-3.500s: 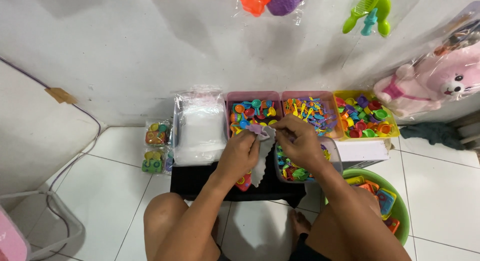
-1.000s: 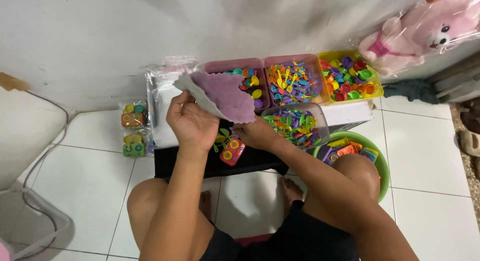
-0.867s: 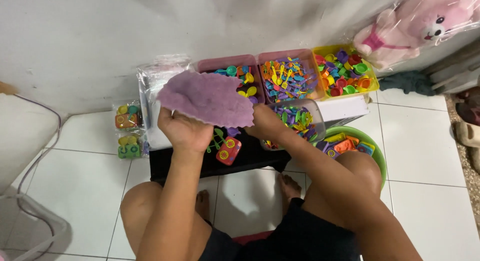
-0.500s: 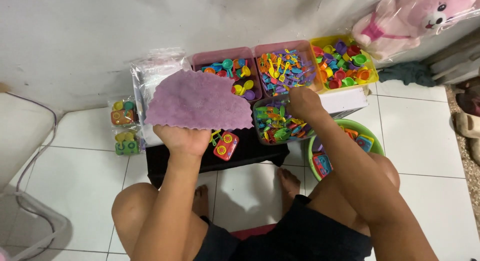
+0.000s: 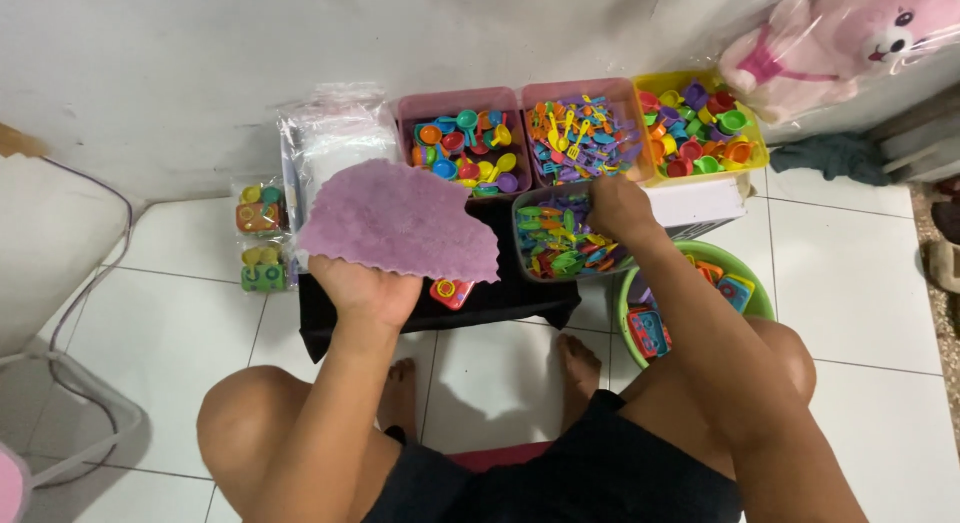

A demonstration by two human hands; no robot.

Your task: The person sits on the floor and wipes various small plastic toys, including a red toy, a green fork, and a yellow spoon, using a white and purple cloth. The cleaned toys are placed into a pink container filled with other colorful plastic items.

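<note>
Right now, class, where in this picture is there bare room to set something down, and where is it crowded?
Free: the white floor tiles left of the black mat, and those right of the green basin. Crowded: the wall side, where toy bins sit edge to edge. The left hand holds a purple cloth; the right hand reaches into a clear bin.

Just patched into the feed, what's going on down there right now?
A person sits on a white tiled floor facing a low black table. Their left hand holds a purple cloth spread flat on the palm. The right hand reaches into a clear tub of small colourful plastic pieces. Three more tubs of toy parts line the wall, and a green basin sits by the right knee.
</note>
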